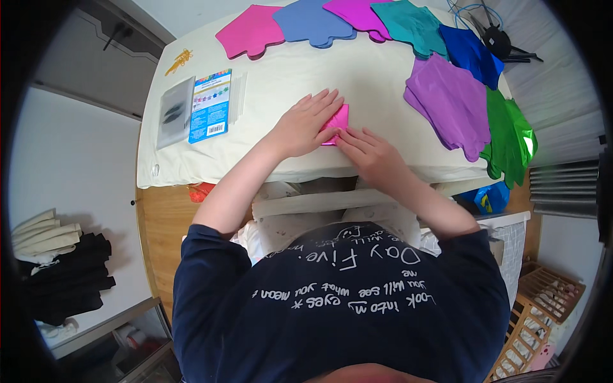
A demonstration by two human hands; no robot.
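A small folded piece of shiny pink foil (338, 118), likely a flat foil balloon, lies on the cream-covered table (268, 153) in front of me. My left hand (308, 124) rests flat across its left side, fingers stretched out and covering part of it. At its lower right edge, my right hand (373, 153) lies with fingers extended and their tips touching the foil. Neither hand grips anything. Left of my left hand are a blue and white printed card (211, 112) and a clear plastic bag (175, 112) with a dark patch.
Flat foil shapes fan around the far and right edges: pink (249, 30), grey-blue (313, 22), magenta (361, 16), teal (412, 29), dark blue (469, 57), purple (447, 105) and green (511, 137). A golden ribbon (179, 61) lies far left; a black cabled device (497, 41) stands far right.
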